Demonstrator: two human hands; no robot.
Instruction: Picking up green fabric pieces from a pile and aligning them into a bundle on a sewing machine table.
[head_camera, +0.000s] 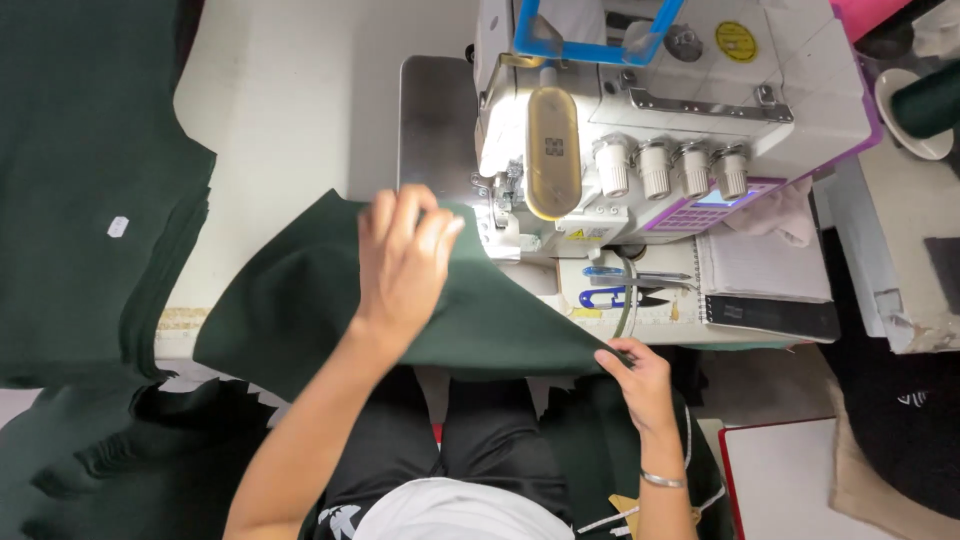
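Note:
A dark green fabric piece (290, 300) lies across the white table in front of a white overlock sewing machine (680, 90). My left hand (400, 262) rests flat on the fabric, fingers pointing toward the presser foot area (500, 215). My right hand (632, 372) pinches the fabric's near right corner at the table's front edge. A silver bracelet (664, 481) sits on my right wrist.
A stack of dark green fabric pieces (90, 190) lies at the left, with more dark pieces (90, 450) below the table edge. Blue-handled snips (610, 296) and a notebook (765, 285) lie right of the needle. A dark thread cone (925, 100) stands far right.

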